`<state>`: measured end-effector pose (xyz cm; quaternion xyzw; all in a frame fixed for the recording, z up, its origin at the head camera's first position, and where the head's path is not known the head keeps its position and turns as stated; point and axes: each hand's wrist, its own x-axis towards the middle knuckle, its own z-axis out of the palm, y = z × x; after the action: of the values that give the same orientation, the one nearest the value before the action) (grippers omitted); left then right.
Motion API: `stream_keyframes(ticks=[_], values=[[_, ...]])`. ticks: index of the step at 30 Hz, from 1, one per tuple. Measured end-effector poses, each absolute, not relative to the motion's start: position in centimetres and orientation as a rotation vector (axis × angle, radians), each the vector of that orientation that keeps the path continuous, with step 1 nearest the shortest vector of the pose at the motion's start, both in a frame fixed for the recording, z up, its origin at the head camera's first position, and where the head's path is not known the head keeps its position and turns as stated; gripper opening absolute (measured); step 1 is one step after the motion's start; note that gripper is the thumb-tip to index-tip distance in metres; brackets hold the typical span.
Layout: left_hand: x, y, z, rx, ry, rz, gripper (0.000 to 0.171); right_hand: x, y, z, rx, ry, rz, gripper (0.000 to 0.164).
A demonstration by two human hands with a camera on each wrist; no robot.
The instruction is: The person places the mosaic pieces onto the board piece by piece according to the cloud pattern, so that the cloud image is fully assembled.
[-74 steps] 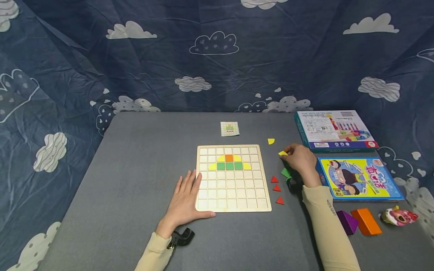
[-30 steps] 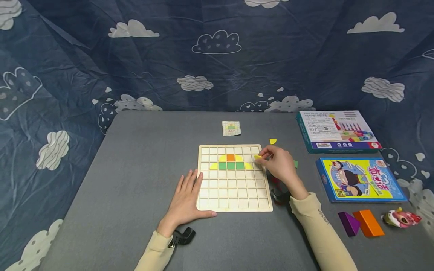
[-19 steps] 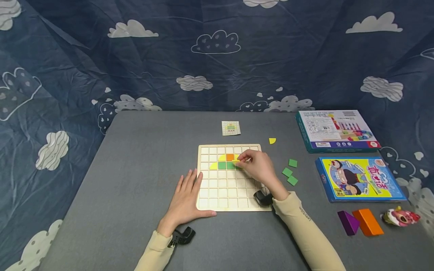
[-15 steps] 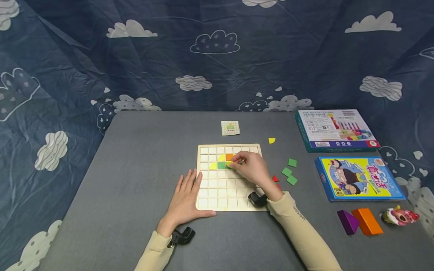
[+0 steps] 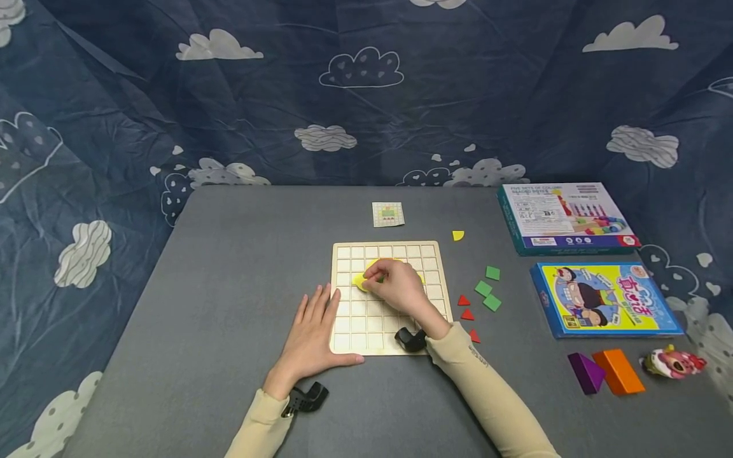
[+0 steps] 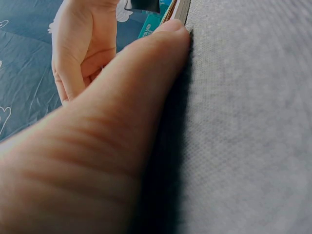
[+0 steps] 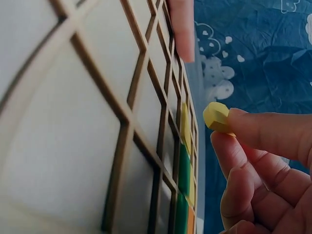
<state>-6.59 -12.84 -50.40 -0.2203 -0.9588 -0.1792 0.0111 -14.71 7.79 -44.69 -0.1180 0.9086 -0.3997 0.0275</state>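
My right hand [image 5: 396,287] is over the wooden grid board [image 5: 357,324], its thumb and fingertips pinching a small yellow quarter-circle tile [image 7: 216,116] just off the surface. In the right wrist view, a yellow tile [image 7: 185,124], green tiles [image 7: 184,168] and an orange tile [image 7: 190,222] sit in the grid's cells. From above, my right hand covers most of those tiles. Fingers spread, my left hand [image 5: 312,334] rests at the board's left edge, the thumb along its near corner. The left wrist view shows mainly the left thumb [image 6: 141,73] against the grey tabletop.
Right of the board lie green square tiles [image 5: 492,303], red triangles [image 5: 467,314] and one yellow quarter-circle tile [image 5: 458,235]. A pattern card [image 5: 388,215] lies behind the board. Two boxes [image 5: 609,299], a purple block [image 5: 586,374], an orange block [image 5: 619,371] and a figurine [image 5: 672,362] stand further right.
My right hand has brought the yellow tile from the table right of the board leftward across the grid to the yellow tiles' left side. My left hand stays in place.
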Motion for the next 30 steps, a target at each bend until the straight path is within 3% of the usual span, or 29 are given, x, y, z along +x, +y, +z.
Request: stream_keyframes(ticks=[30], values=[[-6.6,-12.7,-50.3,-0.673,-3.021,-0.557,0.124,-14.4,6.7,-45.7,-0.384,2.857,-1.077,0.012]])
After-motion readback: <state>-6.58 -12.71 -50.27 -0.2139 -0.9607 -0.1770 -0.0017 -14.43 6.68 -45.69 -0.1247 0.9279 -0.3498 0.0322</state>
